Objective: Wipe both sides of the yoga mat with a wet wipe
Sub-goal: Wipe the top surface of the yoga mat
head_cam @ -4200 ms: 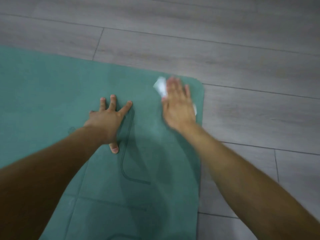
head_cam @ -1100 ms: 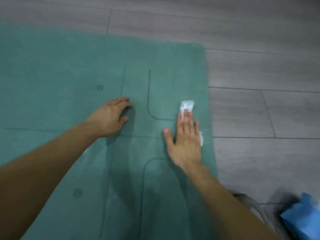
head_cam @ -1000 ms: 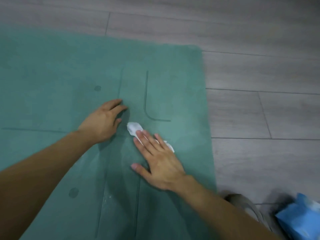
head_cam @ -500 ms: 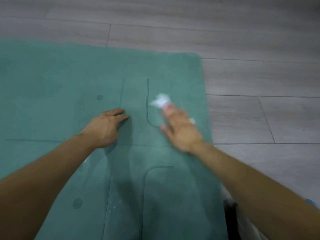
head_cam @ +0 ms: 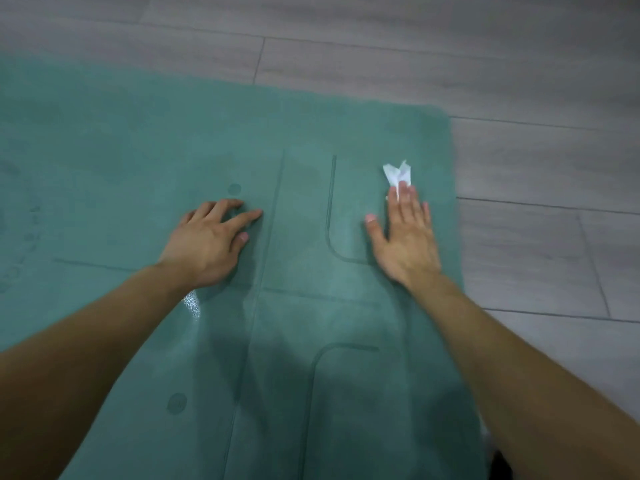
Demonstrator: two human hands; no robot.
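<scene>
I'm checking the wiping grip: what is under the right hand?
The wet wipe lies under the right hand, pressed flat onto the yoga mat. Only its crumpled white end shows past the fingertips; the rest is covered.

no readable text, only plain guide lines on the yoga mat [head_cam: 138, 150].

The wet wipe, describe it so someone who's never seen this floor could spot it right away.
A teal yoga mat lies on the grey plank floor. Near its far right corner, the right hand presses flat, and the wet wipe sticks out from under its fingertips. It is the only white, crumpled thing there.
</scene>
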